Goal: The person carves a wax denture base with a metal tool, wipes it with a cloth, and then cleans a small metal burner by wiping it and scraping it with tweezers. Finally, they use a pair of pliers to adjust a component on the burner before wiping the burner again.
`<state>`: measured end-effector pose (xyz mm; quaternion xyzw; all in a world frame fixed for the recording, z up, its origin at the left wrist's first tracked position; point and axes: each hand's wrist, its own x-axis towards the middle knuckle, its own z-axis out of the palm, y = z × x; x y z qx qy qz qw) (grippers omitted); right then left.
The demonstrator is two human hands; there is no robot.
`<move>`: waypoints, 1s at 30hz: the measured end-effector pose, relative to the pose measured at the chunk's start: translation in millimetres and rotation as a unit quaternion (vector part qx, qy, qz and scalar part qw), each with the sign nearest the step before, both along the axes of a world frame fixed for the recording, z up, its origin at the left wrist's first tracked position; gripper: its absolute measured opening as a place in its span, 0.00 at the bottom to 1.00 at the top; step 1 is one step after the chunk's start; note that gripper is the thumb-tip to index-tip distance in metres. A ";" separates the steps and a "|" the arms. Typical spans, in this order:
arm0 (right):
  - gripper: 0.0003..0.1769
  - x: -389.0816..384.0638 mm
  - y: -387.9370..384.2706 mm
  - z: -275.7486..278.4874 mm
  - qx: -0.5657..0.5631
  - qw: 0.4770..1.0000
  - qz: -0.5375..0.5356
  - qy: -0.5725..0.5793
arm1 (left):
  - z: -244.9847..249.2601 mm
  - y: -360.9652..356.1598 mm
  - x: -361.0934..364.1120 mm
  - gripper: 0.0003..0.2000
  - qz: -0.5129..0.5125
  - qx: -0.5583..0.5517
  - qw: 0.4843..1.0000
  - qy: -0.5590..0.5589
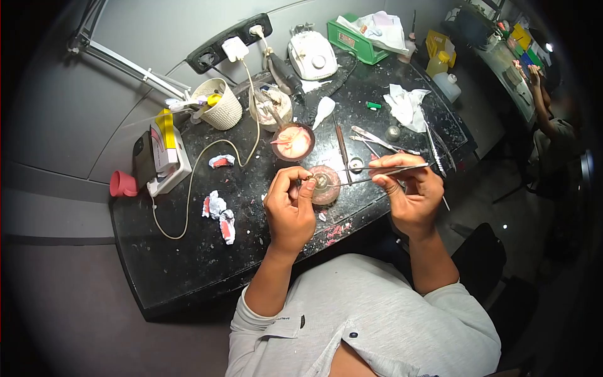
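Observation:
My left hand (292,204) is closed in a pinch above the bench, thumb against fingertips. What it pinches is too small and hidden to name. In my right hand (414,195) is a pair of metal tweezers (396,169), its two thin prongs pointing left toward my left fingertips. Under and between the hands sits a round pinkish pot (328,196) with a metal centre, partly covered by my left fingers. Just beyond it is a dark-rimmed pan (274,149) holding pink material. A small round metal cup (356,163) stands near the tweezer tips.
Red-and-white wrapped lumps (227,226) lie left on the black bench (182,270), near a looping cable (200,164). Behind are a woven basket (221,110), a white control box (312,60) and a green bin (355,44). Pliers (377,138) and crumpled tissue (407,107) lie right. Another person (556,129) sits far right.

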<state>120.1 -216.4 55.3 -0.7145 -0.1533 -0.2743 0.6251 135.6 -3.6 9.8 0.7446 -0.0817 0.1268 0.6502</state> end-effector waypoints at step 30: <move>0.10 278.9 205.0 72.3 -0.334 0.937 0.039 -0.092 | -5.8 4.4 12.5 0.06 -0.017 0.089 0.977 -0.192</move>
